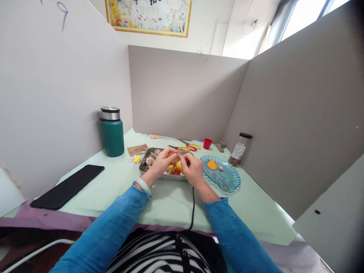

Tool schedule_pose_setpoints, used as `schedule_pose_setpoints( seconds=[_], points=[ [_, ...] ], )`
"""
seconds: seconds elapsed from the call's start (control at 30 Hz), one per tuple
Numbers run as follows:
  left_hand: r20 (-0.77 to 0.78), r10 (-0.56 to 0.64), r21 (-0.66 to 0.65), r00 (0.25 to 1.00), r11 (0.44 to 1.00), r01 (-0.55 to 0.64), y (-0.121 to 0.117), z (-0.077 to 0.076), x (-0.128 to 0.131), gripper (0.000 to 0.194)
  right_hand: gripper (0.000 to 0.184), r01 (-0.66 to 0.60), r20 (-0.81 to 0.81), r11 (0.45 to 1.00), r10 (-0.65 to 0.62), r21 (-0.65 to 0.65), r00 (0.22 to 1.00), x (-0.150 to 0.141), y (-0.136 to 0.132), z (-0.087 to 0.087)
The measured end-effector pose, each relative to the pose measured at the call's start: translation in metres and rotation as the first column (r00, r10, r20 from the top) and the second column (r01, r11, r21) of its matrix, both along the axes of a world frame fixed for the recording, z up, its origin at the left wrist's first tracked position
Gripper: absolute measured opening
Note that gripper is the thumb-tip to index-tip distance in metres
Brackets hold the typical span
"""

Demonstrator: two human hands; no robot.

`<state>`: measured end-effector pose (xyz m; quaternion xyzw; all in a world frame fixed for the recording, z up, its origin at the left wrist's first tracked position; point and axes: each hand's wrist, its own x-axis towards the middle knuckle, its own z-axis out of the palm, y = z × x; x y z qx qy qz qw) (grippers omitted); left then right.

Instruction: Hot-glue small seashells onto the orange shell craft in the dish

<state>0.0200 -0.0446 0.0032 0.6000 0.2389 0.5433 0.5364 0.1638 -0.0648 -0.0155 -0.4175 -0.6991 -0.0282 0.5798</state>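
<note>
"What's closest to us from here?"

"The black-and-white striped top [153, 254], with a long blue fabric sleeve [98, 231] reaching out on either side over the pale green cloth-covered bench [165, 206]."

"And the hands?"

"They meet above the front half of a shallow rectangular metal tray [182, 178]. The left hand [162, 162], with a pale bangle [144, 186] at its wrist, has its thumb and fingers pinched on a small, thin orange piece [172, 157]. The right hand [193, 167] comes in beside it, fingertips drawn together near the edge of that piece. I can't tell what, if anything, sits between them."

"What's in the tray?"

"Ribbed, brownish-pink shells [149, 161] at the left end, and glossy yellow and red bits [176, 168] under the hands."

"Anything off to the right?"

"A clear blue scalloped plate [231, 181], just beside the right hand, carrying a flat orange disc [212, 164] and a small speckled piece [221, 168]. Behind it stands a little red plastic cup [207, 143]."

"And left?"

"A spotted white round piece with a yellow star shape [136, 159] near the tray, a brown card [137, 149] behind that, then a tall green bottle with a silver-and-black lid [112, 137], upright."
</note>
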Motion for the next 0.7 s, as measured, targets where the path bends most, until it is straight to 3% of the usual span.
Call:
schedule_pose_setpoints(
  seconds=[0.33,0.7],
  points=[
    [-0.053,0.081,0.164,0.995,0.984,-0.072,-0.0065,0.0030,-0.0019,0.025,0.029,0.004,0.051,0.999,-0.007,0.054,0.999,0.0002,-0.0036,0.0027],
    [-0.076,0.108,0.246,0.991,0.965,-0.086,-0.0065,0.0036,-0.0036,0.020,0.029,0.007,0.086,0.997,-0.013,0.076,0.996,0.0012,-0.0045,0.0026]
  ],
)
